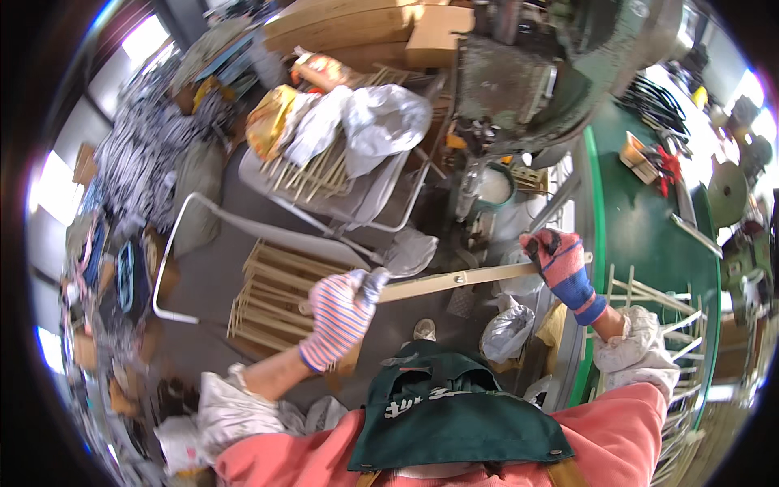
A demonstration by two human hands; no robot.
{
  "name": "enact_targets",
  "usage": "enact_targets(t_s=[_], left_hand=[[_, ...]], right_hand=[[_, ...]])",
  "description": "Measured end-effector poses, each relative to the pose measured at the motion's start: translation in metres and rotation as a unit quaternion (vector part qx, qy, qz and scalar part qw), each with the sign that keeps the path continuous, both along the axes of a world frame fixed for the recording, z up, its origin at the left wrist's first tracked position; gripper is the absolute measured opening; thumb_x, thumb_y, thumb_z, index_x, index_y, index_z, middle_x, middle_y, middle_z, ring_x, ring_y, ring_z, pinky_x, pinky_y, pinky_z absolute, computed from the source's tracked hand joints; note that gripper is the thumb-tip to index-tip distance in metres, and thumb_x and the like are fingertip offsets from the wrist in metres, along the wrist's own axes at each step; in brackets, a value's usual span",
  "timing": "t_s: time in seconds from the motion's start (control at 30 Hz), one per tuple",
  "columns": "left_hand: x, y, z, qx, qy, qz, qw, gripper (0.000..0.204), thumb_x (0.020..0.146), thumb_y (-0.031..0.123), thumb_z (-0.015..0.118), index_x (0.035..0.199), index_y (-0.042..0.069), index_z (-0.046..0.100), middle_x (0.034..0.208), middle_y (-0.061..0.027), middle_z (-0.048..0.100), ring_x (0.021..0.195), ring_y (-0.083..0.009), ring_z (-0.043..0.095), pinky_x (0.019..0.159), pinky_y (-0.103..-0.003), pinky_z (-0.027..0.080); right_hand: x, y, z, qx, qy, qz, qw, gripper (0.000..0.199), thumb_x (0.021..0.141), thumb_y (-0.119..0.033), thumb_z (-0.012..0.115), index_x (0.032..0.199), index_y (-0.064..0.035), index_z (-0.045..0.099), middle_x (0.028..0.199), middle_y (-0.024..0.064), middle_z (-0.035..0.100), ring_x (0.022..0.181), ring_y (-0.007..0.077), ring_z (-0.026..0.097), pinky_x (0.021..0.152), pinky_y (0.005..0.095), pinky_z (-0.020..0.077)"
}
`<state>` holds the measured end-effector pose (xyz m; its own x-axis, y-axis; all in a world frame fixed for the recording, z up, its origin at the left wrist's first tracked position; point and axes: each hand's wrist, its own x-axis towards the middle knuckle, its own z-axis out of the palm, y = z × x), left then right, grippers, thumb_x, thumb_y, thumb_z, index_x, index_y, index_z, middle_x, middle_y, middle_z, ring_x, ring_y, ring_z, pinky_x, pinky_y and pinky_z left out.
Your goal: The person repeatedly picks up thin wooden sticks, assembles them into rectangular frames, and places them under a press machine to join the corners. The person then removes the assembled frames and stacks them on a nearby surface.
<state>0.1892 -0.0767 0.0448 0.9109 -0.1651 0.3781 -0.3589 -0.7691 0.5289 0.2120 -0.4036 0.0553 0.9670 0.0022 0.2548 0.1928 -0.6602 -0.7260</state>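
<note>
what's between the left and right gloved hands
A long cream bar spans the stretch from the left hand to the right hand, as the head view shows.

Light glares blown-out white from the windows (57,183) at the left, with more glare along the right rim, while the middle is evenly, moderately lit. Highlights gleam on the plastic bag (389,118). Toward the black, purple-fringed border, fisheye distortion bends and softens everything; the centre is fairly crisp.

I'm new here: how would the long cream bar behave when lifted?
The cream bar is probably stiff, running straight between the left hand and right hand. It might pivot at the fastener near its middle.
</note>
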Motion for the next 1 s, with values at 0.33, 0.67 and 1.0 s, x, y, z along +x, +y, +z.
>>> enact_targets(t_s=[0.33, 0.67, 1.0], left_hand=[[-0.112, 0.056, -0.027, -0.272, 0.474, -0.046, 0.836, 0.022, 0.088, 0.015, 0.059, 0.103, 0.000, 0.062, 0.080, 0.0029, 0.057, 0.064, -0.0034, 0.047, 0.057, -0.020, 0.041], [-0.142, 0.072, -0.091, -0.638, 0.421, 0.101, 0.637, 0.027, 0.091, 0.026, 0.058, 0.092, 0.000, 0.061, 0.059, 0.0032, 0.048, 0.052, -0.0041, 0.043, 0.047, -0.019, 0.032], [-0.100, 0.089, -0.092, -0.232, 0.013, 0.041, 0.972, 0.072, 0.069, 0.027, 0.072, 0.128, 0.003, 0.039, 0.121, -0.0173, 0.045, 0.114, -0.0353, 0.042, 0.100, -0.048, 0.030]], right_hand=[[0.025, 0.076, 0.015, -0.141, 0.195, 0.347, 0.906, 0.029, 0.068, -0.033, 0.076, 0.077, -0.0071, 0.069, 0.063, 0.0113, 0.062, 0.057, 0.0205, 0.059, 0.057, 0.0310, 0.0460], [0.039, 0.143, 0.004, -0.231, 0.221, 0.439, 0.840, 0.040, 0.069, -0.039, 0.075, 0.087, -0.0040, 0.068, 0.064, 0.0117, 0.062, 0.056, 0.0162, 0.058, 0.055, 0.0303, 0.0458], [-0.016, 0.250, 0.033, -0.130, 0.243, 0.236, 0.932, 0.061, 0.056, -0.027, 0.084, 0.102, 0.0007, 0.054, 0.082, 0.0036, 0.060, 0.072, 0.0104, 0.054, 0.064, 0.0266, 0.0462]])
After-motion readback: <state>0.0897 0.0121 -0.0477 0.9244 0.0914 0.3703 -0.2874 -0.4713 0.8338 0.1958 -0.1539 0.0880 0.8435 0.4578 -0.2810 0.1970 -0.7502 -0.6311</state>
